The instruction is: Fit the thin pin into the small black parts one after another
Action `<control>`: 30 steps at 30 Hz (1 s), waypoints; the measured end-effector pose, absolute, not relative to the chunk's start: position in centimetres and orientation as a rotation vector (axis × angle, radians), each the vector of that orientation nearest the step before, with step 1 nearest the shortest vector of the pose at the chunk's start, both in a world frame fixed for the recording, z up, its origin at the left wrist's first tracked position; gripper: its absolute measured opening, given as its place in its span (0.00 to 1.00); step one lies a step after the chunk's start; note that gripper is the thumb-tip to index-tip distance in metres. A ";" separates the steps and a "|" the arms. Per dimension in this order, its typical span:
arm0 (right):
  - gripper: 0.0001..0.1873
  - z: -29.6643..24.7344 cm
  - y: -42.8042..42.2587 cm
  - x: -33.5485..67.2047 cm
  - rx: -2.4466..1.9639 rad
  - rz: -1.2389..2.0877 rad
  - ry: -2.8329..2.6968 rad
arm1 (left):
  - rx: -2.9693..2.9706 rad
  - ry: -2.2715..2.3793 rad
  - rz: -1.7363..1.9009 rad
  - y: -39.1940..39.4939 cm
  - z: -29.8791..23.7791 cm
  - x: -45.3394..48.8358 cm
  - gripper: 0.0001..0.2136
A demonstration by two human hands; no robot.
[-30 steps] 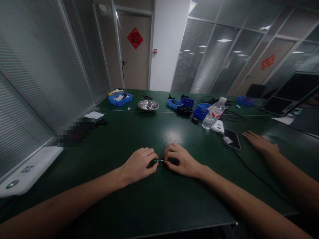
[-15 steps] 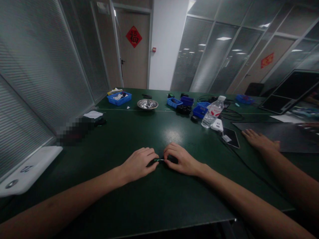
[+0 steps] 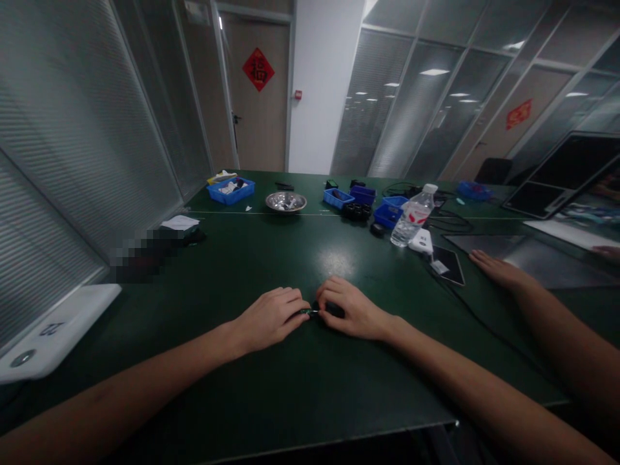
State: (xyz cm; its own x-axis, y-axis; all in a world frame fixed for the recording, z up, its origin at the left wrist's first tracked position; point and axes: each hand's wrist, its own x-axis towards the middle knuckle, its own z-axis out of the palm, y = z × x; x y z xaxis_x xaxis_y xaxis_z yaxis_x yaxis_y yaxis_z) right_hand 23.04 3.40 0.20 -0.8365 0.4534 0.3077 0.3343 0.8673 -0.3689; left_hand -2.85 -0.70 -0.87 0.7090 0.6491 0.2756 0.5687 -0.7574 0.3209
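Observation:
My left hand (image 3: 271, 316) rests on the dark green table (image 3: 300, 387) with its fingers curled round a small dark part with a green end (image 3: 305, 312). My right hand (image 3: 349, 308) lies just to the right, fingers pinched on the same small thing, most of which is hidden under the fingers. The fingertips of both hands almost meet.
Another person's hand (image 3: 496, 270) lies flat at the right near a phone (image 3: 448, 264) and a cable. Further back stand a water bottle (image 3: 411, 216), a metal bowl (image 3: 285, 202), several blue bins (image 3: 231, 191) and a laptop (image 3: 562, 174). A white device (image 3: 48, 332) sits left.
My hands have barely moved and keep hold of the small part. The view has shifted slightly, and a flat sheet has appeared at the right beyond the other person's hand.

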 end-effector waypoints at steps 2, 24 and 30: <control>0.03 0.2 3.4 23.1 -0.583 0.424 -2.657 | 2.705 0.961 0.561 -0.7 -0.8 -2.9 0.12; 0.04 0.3 3.2 23.0 -0.611 0.483 -2.648 | 2.563 0.956 0.656 -0.5 -0.9 -3.1 0.12; 0.05 0.3 3.1 23.0 -0.621 0.490 -2.650 | 2.528 0.951 0.678 -0.5 -0.7 -3.1 0.12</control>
